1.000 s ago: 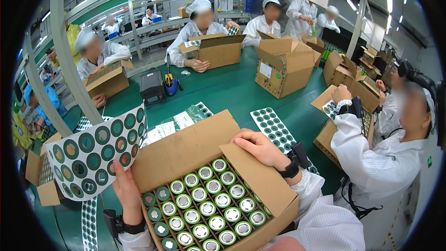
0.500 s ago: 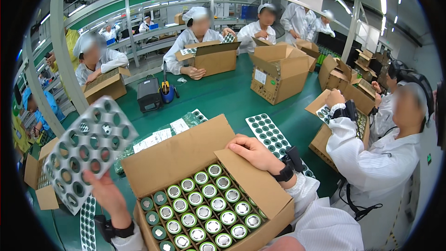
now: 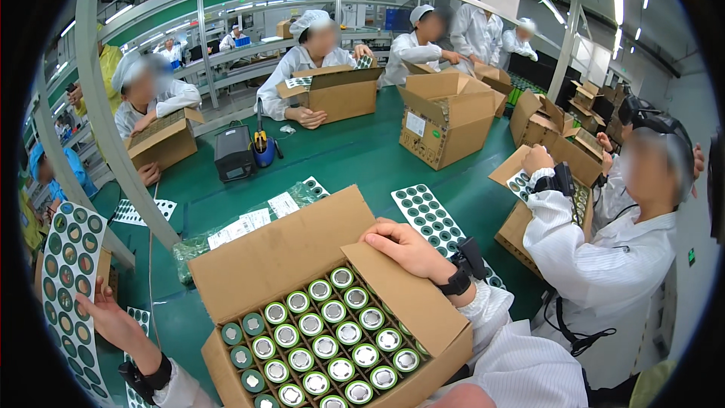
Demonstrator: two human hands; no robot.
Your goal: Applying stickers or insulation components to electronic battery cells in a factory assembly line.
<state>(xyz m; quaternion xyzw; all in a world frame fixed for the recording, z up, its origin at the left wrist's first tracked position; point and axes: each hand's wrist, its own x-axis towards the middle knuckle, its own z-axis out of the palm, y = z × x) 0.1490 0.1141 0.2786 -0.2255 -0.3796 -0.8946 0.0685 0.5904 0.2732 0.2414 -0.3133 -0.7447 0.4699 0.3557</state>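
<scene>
At the far left my left hand [image 3: 113, 316] pinches a white sheet of round dark-green ring stickers [image 3: 66, 279], held upright with several rings on it. My right hand [image 3: 408, 251] is closed over the edge of a flap [image 3: 411, 295] of the open cardboard box [image 3: 264, 245] in front of me. Cylindrical battery cells [image 3: 325, 346] stand in rows between cardboard dividers inside the box. Cells in the left column [image 3: 241, 357] have dark-green rings on top. Most others show silver tops with bright-green rims. The near side of the box runs out of the picture.
Another sticker sheet [image 3: 434, 219] lies right of the box. Behind it is a green plastic bag with papers [image 3: 249, 227]. A black device [image 3: 234, 153] and a blue tool holder [image 3: 263, 149] stand farther back. Co-workers with cardboard boxes [image 3: 445, 125] surround the green table [image 3: 332, 159].
My left hand has moved left and down, away from the box, turning the sticker sheet upright. My right hand stays on the flap. The whole view has shifted slightly.
</scene>
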